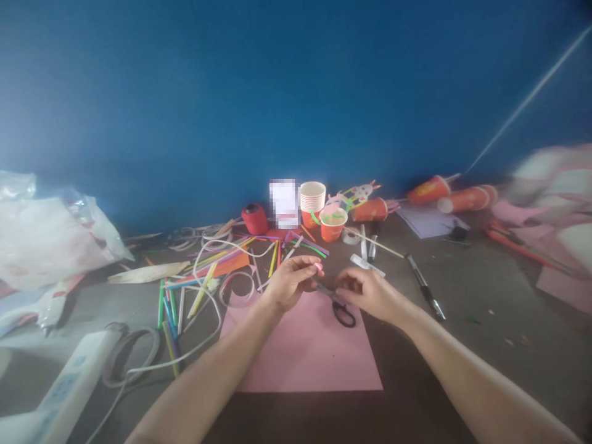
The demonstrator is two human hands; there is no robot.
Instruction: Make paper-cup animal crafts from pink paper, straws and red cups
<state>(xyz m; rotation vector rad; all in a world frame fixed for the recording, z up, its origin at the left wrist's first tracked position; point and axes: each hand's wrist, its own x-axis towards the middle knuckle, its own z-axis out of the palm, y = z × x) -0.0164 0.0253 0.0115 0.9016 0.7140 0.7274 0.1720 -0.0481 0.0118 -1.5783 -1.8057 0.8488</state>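
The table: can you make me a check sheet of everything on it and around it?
Surface: dark table, pink sheet on it
Things: small pink piece; scissors over the sheet
Clutter: colored sticks left, paper cups at back, pen right
Hands: left hand pinches pink piece; right hand beside scissors, contact unclear
Cables: white cable loops near power strip
Surroundings: blue wall; other people: nothing seen

A plain blue wall [296, 92] behind a dark tabletop [467, 345].
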